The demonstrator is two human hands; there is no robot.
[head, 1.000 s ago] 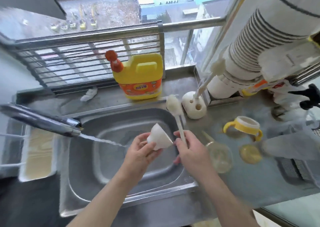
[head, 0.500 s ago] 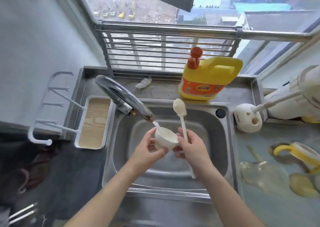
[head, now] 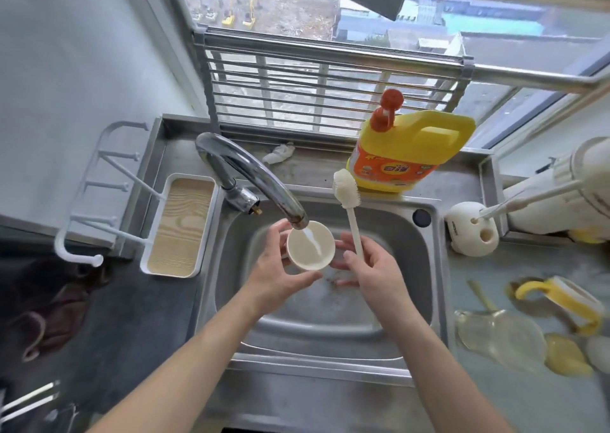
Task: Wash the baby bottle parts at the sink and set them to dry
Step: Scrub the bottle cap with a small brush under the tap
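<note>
My left hand (head: 274, 267) grips a white bottle cap (head: 310, 246), mouth up, over the steel sink (head: 330, 317). Water runs from the chrome faucet (head: 251, 175) straight into the cap. My right hand (head: 369, 271) holds the handle of a white bottle brush (head: 346, 192), bristle head pointing up and away, just right of the cap. On the counter to the right lie a clear bottle body (head: 501, 333), a yellow-handled collar (head: 567, 297) and a yellow nipple piece (head: 566, 355).
A yellow detergent jug (head: 412, 152) stands behind the sink. A white brush holder (head: 472, 228) with a brush sits at the right rim. A white drying rack with pegs and tray (head: 178, 228) stands left of the sink. A window grille runs behind.
The view swung left and steadied. The cap turned mouth up and moved under the faucet, and water now pours into it. My right hand still holds the brush beside it.
</note>
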